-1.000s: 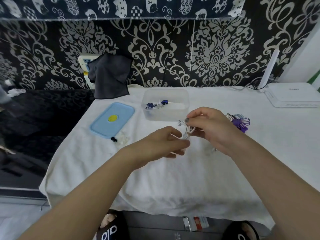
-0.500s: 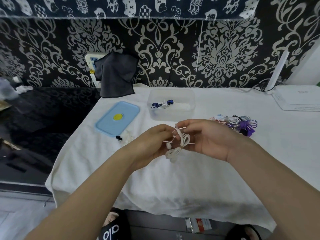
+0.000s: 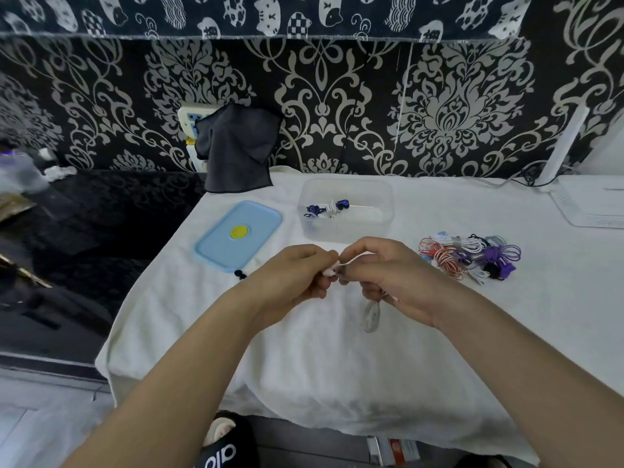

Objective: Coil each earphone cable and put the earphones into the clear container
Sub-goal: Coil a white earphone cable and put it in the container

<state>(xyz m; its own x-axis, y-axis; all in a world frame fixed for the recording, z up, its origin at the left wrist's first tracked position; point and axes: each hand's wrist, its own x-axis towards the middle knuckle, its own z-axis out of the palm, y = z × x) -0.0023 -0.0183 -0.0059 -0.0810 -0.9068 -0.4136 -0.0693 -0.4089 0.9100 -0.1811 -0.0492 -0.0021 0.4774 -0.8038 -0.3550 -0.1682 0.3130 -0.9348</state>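
Saw bare white cloth [image 3: 337, 359] open under and before both hands. Clear container [image 3: 347, 231] sat straight behind them, top open, blue lid [image 3: 236, 251] off to its left. Tangled earphone pile [image 3: 469, 256] blocked right side; router [image 3: 591, 207] far right, dark rag [image 3: 236, 153] hung at back-left.

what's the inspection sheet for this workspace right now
surface: table under a white cloth.
job's things: clear container open, blue earphones inside; white earphones in both hands, a loop hanging below; pile of earphones right of the container.
clutter: blue lid left of the container; small black bit by the lid.
grippers: left hand and right hand pinch the white earphones together.
cables: black cable by the router.
surroundings: patterned wall, dark cloth hanging over a socket.
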